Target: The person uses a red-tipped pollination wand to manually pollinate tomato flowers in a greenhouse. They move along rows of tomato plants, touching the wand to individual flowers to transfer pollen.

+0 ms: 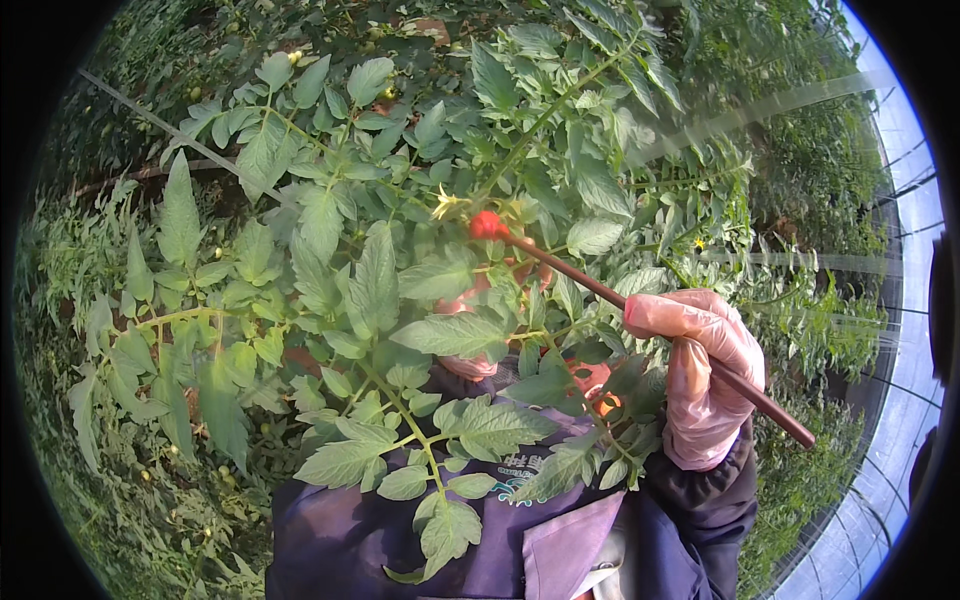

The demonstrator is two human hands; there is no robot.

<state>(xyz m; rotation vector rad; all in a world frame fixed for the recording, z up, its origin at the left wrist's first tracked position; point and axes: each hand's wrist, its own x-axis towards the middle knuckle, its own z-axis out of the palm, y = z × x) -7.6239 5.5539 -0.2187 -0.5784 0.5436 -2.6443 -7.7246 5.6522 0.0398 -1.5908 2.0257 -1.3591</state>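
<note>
My right hand (694, 367), in a thin translucent glove, grips a slender brown stick (570, 274) between thumb and fingers. A rounded red tip (486, 225) ends the stick, just below a yellow tomato flower (446, 202); whether they touch cannot be told. Behind the leaves of the tomato plant (454, 334) is my left hand (469, 296), also gloved. Leaves cover most of it, so what its fingers hold is hidden. Between my hands, a red-orange object (592, 379) shows in part through the foliage, too covered to identify.
Tomato foliage (172, 390) surrounds me, with small green fruits (225, 472) low at left. Pale strings or tapes (765, 112) cross the upper left and right. A translucent sheet wall with dark lines (900, 300) curves along the right. A leafy branch (420, 442) hangs before my dark jacket.
</note>
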